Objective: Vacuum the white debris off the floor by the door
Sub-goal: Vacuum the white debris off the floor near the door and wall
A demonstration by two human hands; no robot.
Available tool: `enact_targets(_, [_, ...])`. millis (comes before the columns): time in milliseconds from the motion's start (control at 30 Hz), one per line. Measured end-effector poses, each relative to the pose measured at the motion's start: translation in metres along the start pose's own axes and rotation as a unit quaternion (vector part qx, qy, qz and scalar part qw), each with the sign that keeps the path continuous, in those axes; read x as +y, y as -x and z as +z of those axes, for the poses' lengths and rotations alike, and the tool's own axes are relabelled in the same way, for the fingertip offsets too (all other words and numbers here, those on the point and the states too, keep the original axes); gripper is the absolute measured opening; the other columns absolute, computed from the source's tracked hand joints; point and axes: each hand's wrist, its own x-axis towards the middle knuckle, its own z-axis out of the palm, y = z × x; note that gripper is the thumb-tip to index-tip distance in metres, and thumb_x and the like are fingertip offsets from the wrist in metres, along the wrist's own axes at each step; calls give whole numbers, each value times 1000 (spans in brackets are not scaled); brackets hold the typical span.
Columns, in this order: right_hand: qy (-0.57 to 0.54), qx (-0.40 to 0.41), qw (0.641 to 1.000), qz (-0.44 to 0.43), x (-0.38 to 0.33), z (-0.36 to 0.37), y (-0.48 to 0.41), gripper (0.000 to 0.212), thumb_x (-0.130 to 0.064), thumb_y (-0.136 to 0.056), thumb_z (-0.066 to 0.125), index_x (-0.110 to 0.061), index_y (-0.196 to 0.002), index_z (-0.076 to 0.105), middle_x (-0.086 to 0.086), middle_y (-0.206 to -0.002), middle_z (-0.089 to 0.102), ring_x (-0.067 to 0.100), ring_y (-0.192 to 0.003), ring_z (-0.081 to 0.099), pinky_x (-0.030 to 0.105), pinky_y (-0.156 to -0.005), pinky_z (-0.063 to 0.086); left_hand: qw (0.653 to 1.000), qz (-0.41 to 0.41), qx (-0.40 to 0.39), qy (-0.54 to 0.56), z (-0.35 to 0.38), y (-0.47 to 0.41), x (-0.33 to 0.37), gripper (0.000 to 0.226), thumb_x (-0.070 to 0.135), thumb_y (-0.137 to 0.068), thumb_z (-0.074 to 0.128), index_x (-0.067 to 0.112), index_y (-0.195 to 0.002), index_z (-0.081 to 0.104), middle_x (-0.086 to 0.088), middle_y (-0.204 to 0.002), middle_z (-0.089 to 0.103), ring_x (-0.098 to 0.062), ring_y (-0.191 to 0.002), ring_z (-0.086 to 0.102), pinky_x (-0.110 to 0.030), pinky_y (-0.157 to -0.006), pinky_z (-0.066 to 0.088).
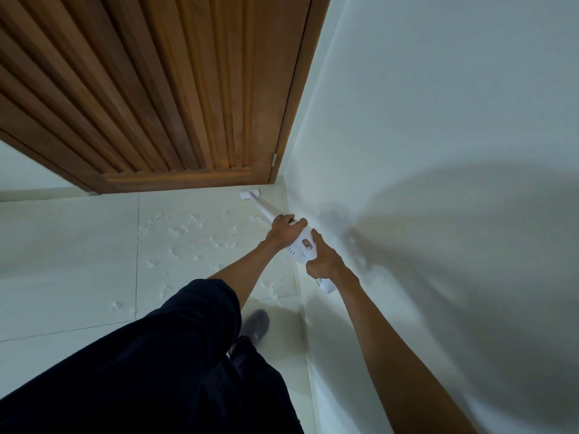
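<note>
Both hands grip a white vacuum [300, 245] close to the right wall [438, 151]. Left hand [283, 229] is wrapped around the upper tube, where it joins the body; right hand [322, 260] is closed on the handle nearer the person, thumb lying along the body. The two hands sit just apart on the same tool. The tube runs far and left to the nozzle [249, 194], which rests on the floor [62, 245] in the corner, just beside the bottom edge of the wooden door [141, 89]. White debris [185, 228] lies scattered over the pale tiles left of the tube, with more bits near the person's dark trouser leg [156, 355]. A grey slipper [256, 327] stands near the wall base.
</note>
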Motion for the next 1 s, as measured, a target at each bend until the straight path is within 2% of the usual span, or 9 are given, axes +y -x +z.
enact_targets(167, [-28, 13, 999, 8, 8, -4, 0, 79, -7, -88, 55, -29, -153, 17, 4, -139, 49, 28, -119, 51, 27, -82, 38, 1000, 13, -11, -14, 6, 4, 11, 79, 67, -63, 49, 3, -106, 62, -22, -117, 60, -36, -104, 62, -36, -77, 45])
enact_targets(367, [-32, 25, 999, 13, 12, -8, -3, 80, -6, -84, 55, -29, -152, 19, 6, -130, 53, 30, -112, 55, 29, -80, 42, 998, 42, -21, -30, 15, 1, 24, 45, 59, -68, 52, 13, -72, 52, -9, -87, 54, -25, -79, 55, -34, -72, 43])
enact_targets(633, [-61, 38, 997, 23, 21, -16, -8, 82, -4, -83, 54, -30, -152, 18, 3, -134, 53, 29, -118, 53, 35, -93, 46, 998, 58, -24, -14, 28, -11, 31, 43, 55, -67, 56, 18, -61, 35, 2, -68, 37, -18, -63, 39, -30, -63, 33])
enact_targets(767, [-57, 46, 997, 18, 24, -18, -14, 80, -2, -86, 53, -26, -153, 16, 3, -138, 49, 29, -121, 52, 35, -94, 45, 998, 59, -23, -19, 33, -16, 34, 46, 56, -67, 55, 15, -62, 34, 2, -68, 36, -20, -66, 40, -30, -62, 32])
enact_targets(833, [-55, 48, 997, 20, 24, -20, -17, 80, -2, -86, 53, -26, -153, 16, 3, -140, 48, 29, -122, 51, 35, -94, 44, 998, 48, -30, -25, 34, -19, 35, 46, 58, -66, 55, 14, -63, 42, -2, -72, 42, -25, -70, 45, -30, -63, 34])
enact_targets(867, [-54, 48, 997, 20, 24, -21, -18, 81, -2, -85, 53, -27, -153, 15, 3, -140, 48, 29, -122, 51, 35, -95, 45, 998, 47, -34, -31, 35, -21, 36, 47, 60, -66, 54, 13, -71, 53, -6, -82, 50, -28, -78, 51, -30, -68, 37])
enact_targets(933, [-50, 46, 998, 19, 24, -23, -20, 80, -2, -86, 53, -26, -153, 15, 3, -140, 48, 29, -122, 51, 34, -94, 44, 997, 53, -47, -41, 35, -23, 35, 65, 63, -68, 54, 16, -110, 68, -6, -119, 56, -24, -107, 57, -31, -86, 42])
enact_targets(967, [-48, 44, 998, 19, 25, -24, -21, 80, -1, -86, 53, -25, -153, 16, 4, -139, 47, 30, -122, 51, 33, -93, 43, 996, 48, -54, -43, 36, -25, 34, 71, 63, -69, 54, 19, -123, 66, -3, -131, 52, -22, -116, 55, -30, -92, 41])
enact_targets(1000, [-46, 42, 998, 18, 25, -25, -21, 79, -1, -87, 53, -24, -153, 16, 4, -139, 47, 30, -122, 50, 32, -91, 43, 997, 45, -57, -39, 36, -25, 35, 70, 62, -69, 54, 21, -124, 67, -3, -135, 53, -20, -118, 55, -29, -93, 41])
